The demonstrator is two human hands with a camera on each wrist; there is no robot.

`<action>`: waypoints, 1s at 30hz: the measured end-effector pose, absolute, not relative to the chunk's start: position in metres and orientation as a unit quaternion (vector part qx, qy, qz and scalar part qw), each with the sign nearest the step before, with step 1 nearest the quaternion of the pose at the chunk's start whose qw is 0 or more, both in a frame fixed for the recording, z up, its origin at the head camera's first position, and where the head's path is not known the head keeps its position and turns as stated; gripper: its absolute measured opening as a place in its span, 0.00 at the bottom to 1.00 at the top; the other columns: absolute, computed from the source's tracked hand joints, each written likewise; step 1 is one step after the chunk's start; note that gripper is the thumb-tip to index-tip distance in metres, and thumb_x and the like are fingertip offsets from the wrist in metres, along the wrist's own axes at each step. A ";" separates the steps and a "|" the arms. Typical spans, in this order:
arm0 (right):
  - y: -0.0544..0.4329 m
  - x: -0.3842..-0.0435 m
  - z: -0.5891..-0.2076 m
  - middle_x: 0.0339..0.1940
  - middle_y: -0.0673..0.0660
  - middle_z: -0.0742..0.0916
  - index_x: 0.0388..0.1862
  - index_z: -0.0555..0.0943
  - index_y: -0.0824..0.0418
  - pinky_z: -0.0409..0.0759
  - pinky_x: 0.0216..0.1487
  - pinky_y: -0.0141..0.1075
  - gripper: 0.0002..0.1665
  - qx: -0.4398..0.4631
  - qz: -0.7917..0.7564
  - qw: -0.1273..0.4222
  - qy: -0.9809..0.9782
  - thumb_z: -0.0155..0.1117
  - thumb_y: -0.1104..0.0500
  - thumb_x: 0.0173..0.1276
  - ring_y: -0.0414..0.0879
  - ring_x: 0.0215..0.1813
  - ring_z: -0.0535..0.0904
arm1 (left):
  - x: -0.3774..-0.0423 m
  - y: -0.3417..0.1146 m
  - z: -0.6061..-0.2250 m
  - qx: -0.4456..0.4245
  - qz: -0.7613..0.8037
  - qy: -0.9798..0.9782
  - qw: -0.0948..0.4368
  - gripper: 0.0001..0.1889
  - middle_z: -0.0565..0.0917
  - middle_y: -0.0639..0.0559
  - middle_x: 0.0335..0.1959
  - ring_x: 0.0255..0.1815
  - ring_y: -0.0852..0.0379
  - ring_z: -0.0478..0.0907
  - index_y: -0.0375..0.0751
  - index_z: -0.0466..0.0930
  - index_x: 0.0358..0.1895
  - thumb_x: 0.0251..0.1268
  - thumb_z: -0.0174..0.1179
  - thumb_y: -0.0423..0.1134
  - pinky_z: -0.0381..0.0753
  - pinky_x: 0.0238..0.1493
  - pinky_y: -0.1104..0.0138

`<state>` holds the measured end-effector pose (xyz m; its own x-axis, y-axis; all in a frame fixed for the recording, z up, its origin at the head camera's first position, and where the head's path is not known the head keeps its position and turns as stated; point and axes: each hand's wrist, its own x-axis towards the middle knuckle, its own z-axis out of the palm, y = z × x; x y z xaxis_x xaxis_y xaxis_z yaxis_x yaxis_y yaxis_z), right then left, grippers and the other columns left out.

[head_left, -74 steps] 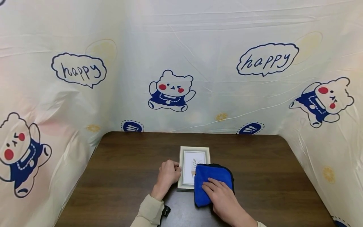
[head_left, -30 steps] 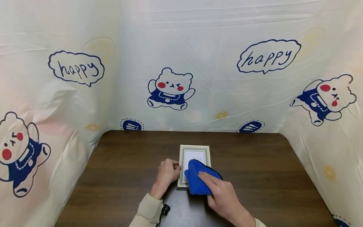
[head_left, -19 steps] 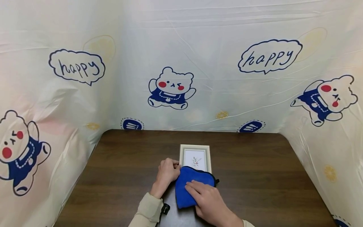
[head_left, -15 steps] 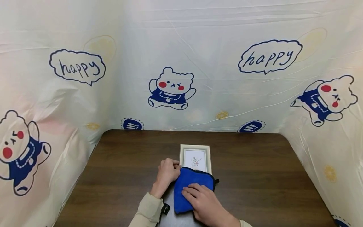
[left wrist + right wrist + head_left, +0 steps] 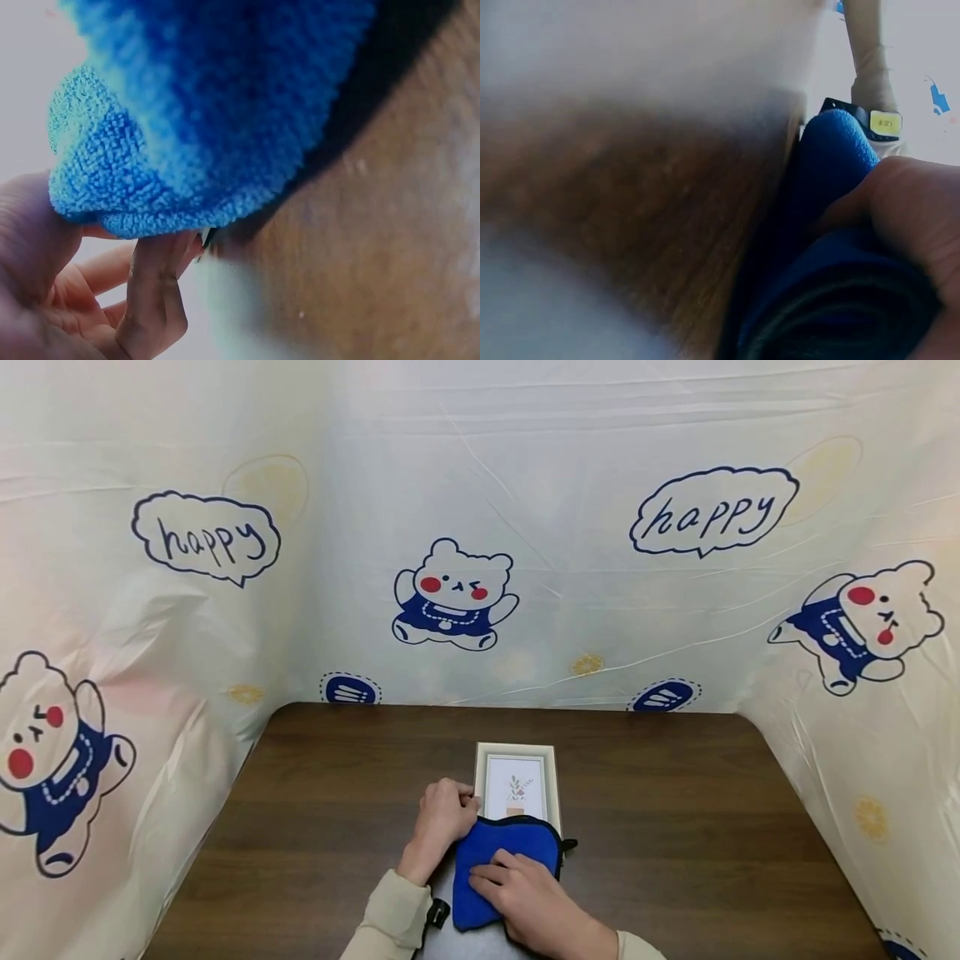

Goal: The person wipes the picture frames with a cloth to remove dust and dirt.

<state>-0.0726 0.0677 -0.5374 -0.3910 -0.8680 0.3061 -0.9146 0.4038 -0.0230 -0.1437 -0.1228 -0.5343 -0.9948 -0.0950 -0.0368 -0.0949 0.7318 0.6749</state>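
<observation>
On the dark table [image 5: 337, 777], near middle: the frame [image 5: 510, 777] lies face up; its far part w/ the plant print [image 5: 517, 789] shows, its near end is under the blue cloth [image 5: 487, 840].
Blue cloth: spread over the frame's near end and running past it toward me; blk edging along the far side, small blk tab [image 5: 570, 844] sticking out to the right.
L hand [image 5: 441, 817]: at the frame's left side, thumb & fingers bent, clamped on that edge as best I can judge, since cloth hides part of the grip in the left wrist view.
R hand [image 5: 531, 895]: on top of the cloth, bent fingers clamped on it; the cloth curls into a roll by my thumb in the right wrist view, tho that one's blurry.
Cloth work: I take this step as wiping the frame's face, R hand rubbing, L hand steadying, prob. at the near end of a stroke; can't tell how much is done.
Frame's far end: next move, I'd say, calls for sliding the cloth far-ward over the print w/ even pressure, L hand firm so nothing skids, its fingertips out of the cloth's way.
</observation>
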 end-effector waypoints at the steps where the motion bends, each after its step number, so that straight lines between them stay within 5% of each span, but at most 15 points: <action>1: 0.068 -0.072 -0.537 0.56 0.46 0.91 0.60 0.89 0.53 0.82 0.52 0.31 0.25 0.534 0.096 0.120 -0.831 0.75 0.66 0.63 0.41 0.50 0.83 | -0.144 -0.123 -0.534 0.045 -0.360 -0.932 0.003 0.04 0.86 0.56 0.26 0.31 0.56 0.81 0.45 0.94 0.36 0.68 0.71 0.38 0.81 0.40 0.57; 5: 0.071 -0.069 -0.535 0.59 0.47 0.91 0.62 0.88 0.54 0.82 0.52 0.31 0.27 0.524 0.106 0.106 -0.838 0.75 0.68 0.63 0.41 0.52 0.83 | -0.145 -0.124 -0.533 0.021 -0.353 -0.935 0.009 0.20 0.72 0.59 0.14 0.20 0.58 0.69 0.49 0.80 0.15 0.69 0.70 0.36 0.68 0.29 0.63; 10: 0.075 -0.068 -0.533 0.60 0.47 0.90 0.63 0.88 0.54 0.82 0.52 0.31 0.29 0.519 0.109 0.092 -0.843 0.75 0.68 0.62 0.41 0.53 0.83 | -0.144 -0.123 -0.530 0.003 -0.343 -0.939 0.017 0.29 0.61 0.63 0.09 0.15 0.60 0.62 0.52 0.66 0.09 0.69 0.70 0.35 0.60 0.24 0.66; 16: 0.085 -0.069 -0.532 0.60 0.47 0.91 0.62 0.88 0.55 0.83 0.59 0.37 0.30 0.503 0.125 0.060 -0.853 0.74 0.70 0.60 0.43 0.58 0.84 | -0.147 -0.123 -0.529 0.000 -0.333 -0.943 0.018 0.28 0.62 0.63 0.10 0.16 0.61 0.63 0.52 0.68 0.10 0.68 0.70 0.35 0.61 0.26 0.66; 30: 0.113 -0.067 -0.530 0.59 0.47 0.91 0.63 0.89 0.54 0.81 0.47 0.30 0.35 0.456 0.169 0.009 -0.874 0.71 0.75 0.56 0.39 0.48 0.80 | -0.148 -0.124 -0.532 -0.008 -0.320 -0.947 0.012 0.18 0.72 0.62 0.16 0.23 0.60 0.67 0.51 0.81 0.16 0.67 0.72 0.37 0.66 0.30 0.65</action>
<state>-0.0669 0.1132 -0.5301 -0.5831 -0.7946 0.1692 -0.8004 0.5263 -0.2868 -0.1477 -0.1243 -0.5322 -0.9996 0.0073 0.0287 0.0232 0.7946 0.6067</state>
